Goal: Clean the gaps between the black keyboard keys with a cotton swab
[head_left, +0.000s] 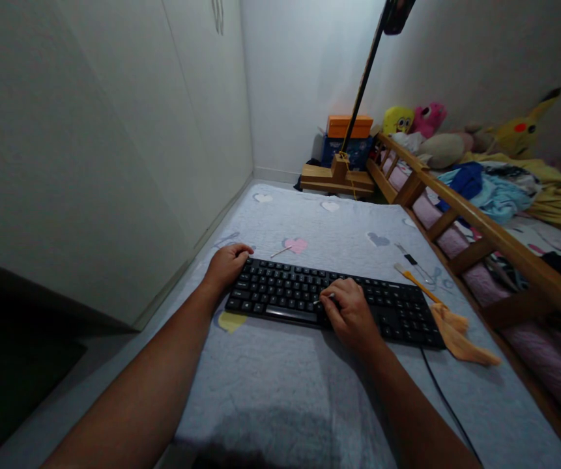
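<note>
A black keyboard (280,286) lies across the patterned cloth. My left hand (229,266) grips its left end, fingers closed around the upper corner. Over the keys right of the middle, my right hand (349,311) is closed in a pinch on a cotton swab (316,301), whose white tip points left onto the keys; most of its stick is hidden by the fingers. A second cotton swab (281,251) rests beyond the keyboard, beside a pink heart print. Near the right end are an orange-handled brush (414,280), a thin wire tool with a black grip (410,259) and an orange cloth (460,335).
The keyboard's cable (444,384) runs toward me at lower right. A wooden bed rail (460,228) borders the right side, with plush toys and clothes behind it. A white cabinet (163,143) stands at left. Beyond the far edge are a wooden stand (339,172) and an orange box (348,126).
</note>
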`<state>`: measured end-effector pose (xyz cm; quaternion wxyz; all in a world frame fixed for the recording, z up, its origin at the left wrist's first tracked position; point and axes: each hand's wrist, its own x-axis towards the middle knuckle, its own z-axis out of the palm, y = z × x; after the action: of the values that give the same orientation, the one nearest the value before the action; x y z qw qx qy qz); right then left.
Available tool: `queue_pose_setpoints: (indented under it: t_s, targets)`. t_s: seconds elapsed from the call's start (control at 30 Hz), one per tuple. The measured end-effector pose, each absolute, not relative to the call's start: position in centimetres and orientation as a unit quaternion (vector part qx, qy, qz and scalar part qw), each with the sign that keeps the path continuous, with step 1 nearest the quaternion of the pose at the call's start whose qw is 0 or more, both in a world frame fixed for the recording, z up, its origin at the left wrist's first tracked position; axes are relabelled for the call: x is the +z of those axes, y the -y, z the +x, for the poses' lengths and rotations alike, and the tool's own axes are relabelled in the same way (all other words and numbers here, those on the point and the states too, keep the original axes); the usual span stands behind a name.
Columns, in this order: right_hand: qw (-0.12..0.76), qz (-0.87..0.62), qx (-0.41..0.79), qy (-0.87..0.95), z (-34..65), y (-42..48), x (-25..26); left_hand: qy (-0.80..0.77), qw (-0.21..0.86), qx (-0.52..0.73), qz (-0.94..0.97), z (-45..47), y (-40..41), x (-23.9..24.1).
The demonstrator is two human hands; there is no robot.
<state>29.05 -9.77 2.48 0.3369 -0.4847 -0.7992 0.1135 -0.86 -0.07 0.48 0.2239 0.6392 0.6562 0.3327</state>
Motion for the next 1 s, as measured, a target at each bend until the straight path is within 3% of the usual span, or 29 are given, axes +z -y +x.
queue_pose_setpoints:
  t_s: [1.0]
  targets:
    - [0.312, -0.44, 0.139, 0.831, 28.11, 10.03, 2.99, -0.652, 0.225, 0.327, 0.646, -1.13, -0.19, 0.15]
